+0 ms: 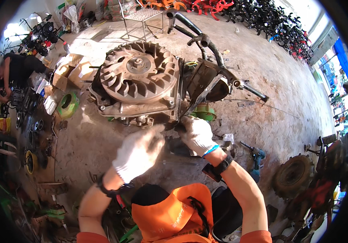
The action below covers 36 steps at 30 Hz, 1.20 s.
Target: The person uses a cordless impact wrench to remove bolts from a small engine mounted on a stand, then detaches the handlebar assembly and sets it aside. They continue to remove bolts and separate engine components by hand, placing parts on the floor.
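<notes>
A grey engine block with a large finned flywheel (141,83) stands in front of me, a nut at its hub. My left hand (139,152), in a white knitted glove, is just below the engine's near edge. Its fingers are smeared by motion, so what they do does not show. My right hand (197,133), gloved too, has its fingers curled in at the engine's lower right corner, near a dark bracket (206,87). What it grips, if anything, is hidden. A green part (204,112) shows just beyond that hand.
Black tubular handlebars (218,56) rise right of the engine. A cordless drill (256,156) and a tyred wheel (293,176) are at the right. On the left lie a green ring (68,105) and a cardboard box (62,77); a person (20,71) bends over parts there.
</notes>
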Motion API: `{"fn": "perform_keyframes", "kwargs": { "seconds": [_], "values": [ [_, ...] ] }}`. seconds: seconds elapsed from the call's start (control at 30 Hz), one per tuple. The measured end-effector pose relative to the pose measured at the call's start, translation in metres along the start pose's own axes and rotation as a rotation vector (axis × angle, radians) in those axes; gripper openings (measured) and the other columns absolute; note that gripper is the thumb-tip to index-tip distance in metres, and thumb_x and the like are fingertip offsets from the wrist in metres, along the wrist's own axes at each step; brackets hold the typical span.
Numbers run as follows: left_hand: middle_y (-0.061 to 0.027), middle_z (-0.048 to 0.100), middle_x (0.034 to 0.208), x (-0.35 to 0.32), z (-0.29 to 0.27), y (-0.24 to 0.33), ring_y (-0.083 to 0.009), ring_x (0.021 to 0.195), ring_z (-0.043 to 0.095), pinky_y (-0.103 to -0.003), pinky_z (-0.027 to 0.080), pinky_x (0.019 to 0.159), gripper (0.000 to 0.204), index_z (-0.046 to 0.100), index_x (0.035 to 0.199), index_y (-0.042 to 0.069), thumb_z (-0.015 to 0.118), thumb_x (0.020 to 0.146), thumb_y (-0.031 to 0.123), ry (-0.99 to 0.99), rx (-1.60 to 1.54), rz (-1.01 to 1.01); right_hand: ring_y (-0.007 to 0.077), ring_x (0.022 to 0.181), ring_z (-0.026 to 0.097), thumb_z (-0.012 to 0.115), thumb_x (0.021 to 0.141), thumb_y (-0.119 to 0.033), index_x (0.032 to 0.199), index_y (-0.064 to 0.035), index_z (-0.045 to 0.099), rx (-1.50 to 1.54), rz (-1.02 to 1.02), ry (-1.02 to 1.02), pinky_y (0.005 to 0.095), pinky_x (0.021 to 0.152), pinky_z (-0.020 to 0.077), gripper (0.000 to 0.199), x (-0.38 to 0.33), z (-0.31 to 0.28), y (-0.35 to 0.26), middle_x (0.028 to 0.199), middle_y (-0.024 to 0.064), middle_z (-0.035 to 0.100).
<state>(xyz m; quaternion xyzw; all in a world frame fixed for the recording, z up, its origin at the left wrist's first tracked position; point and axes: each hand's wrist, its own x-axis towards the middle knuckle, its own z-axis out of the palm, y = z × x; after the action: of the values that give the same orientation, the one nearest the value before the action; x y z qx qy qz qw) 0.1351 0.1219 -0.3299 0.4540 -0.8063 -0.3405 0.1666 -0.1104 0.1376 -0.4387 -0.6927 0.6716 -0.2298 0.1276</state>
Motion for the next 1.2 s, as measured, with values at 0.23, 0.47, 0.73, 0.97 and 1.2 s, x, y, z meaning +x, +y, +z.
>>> {"fn": "perform_keyframes", "kwargs": {
  "seconds": [0.23,0.47,0.73,0.97,1.2],
  "values": [
    [-0.0303,0.071,0.131,0.021,0.102,-0.069,-0.0467,0.12,0.07,-0.048,0.058,0.102,0.054,0.058,0.148,-0.003,0.072,0.098,0.011,0.184,0.126,-0.009,0.0443,0.101,0.072,0.075,0.092,-0.024,0.113,-0.0039,0.075,0.187,-0.046,-0.022,0.0497,0.088,0.0585,0.03,0.0,-0.011,0.011,0.103,0.0217,0.075],
    [-0.0268,0.074,0.124,0.019,0.123,-0.074,-0.0388,0.109,0.075,-0.046,0.06,0.095,0.049,0.061,0.147,0.0,0.071,0.101,0.017,0.483,0.088,0.223,0.0423,0.108,0.074,0.074,0.095,-0.026,0.132,-0.0052,0.071,0.237,-0.089,-0.175,0.047,0.095,0.0597,0.043,-0.026,-0.068,0.058,0.117,0.0237,0.076],
    [-0.0016,0.069,0.096,0.018,0.133,-0.072,-0.0101,0.082,0.066,-0.029,0.056,0.078,0.022,0.068,0.122,0.001,0.07,0.107,0.017,0.363,-0.521,-0.004,0.039,0.107,0.076,0.072,0.097,-0.024,0.122,-0.0068,0.077,0.033,0.378,-0.027,0.0471,0.094,0.0607,0.031,-0.164,-0.151,0.244,0.115,0.021,0.079],
    [-0.004,0.065,0.092,0.025,0.132,-0.059,-0.0123,0.077,0.062,-0.031,0.058,0.073,0.015,0.068,0.12,0.001,0.062,0.109,0.01,0.394,-0.394,-0.028,0.0407,0.108,0.075,0.075,0.094,-0.032,0.117,-0.0083,0.077,-0.133,1.215,0.256,0.0512,0.097,0.0584,0.033,-0.407,-0.071,0.36,0.113,0.0239,0.078],
    [-0.0044,0.071,0.093,0.027,0.123,-0.041,-0.0136,0.077,0.064,-0.031,0.057,0.072,0.021,0.071,0.124,0.0,0.063,0.109,0.011,0.361,-0.305,-0.123,0.0425,0.12,0.07,0.077,0.092,-0.04,0.13,-0.0026,0.071,-0.157,1.343,0.309,0.0501,0.103,0.0556,0.054,-0.441,-0.019,0.366,0.126,0.0262,0.071]
  ]
}}
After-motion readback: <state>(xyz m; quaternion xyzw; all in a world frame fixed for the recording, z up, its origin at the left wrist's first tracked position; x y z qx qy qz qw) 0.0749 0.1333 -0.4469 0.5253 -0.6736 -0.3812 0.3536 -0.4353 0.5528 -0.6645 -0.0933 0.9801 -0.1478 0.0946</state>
